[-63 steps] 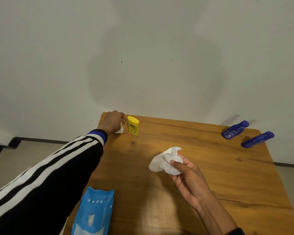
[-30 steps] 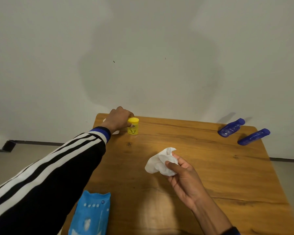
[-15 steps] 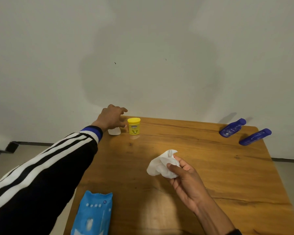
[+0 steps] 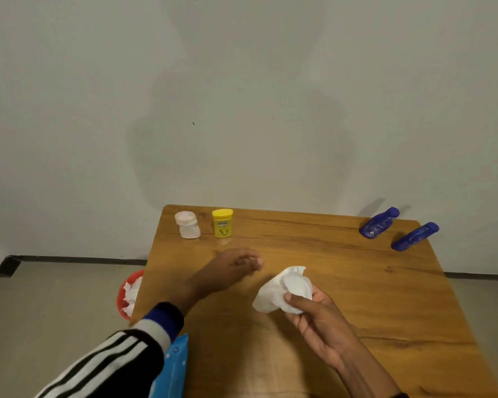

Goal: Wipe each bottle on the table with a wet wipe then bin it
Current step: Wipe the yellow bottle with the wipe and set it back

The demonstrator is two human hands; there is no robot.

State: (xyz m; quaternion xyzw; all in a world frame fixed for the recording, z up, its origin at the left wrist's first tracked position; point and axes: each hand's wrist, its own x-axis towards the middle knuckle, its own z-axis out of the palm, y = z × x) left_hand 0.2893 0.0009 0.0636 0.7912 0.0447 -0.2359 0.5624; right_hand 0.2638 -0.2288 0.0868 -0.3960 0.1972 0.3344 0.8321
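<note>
Your right hand pinches a crumpled white wet wipe at the centre of the frame, thumb on top, above the wooden worktop. Your left hand, blurred, hovers just left of it with fingers loosely curled, holding nothing. At the worktop's far left corner a small clear jar with a white lid stands beside a yellow plastic bottle. Two dark blue bottles stand at the far right corner. A blue wipes packet lies at the lower left, and a red bin holding white wipes sits on the floor, left of the worktop.
</note>
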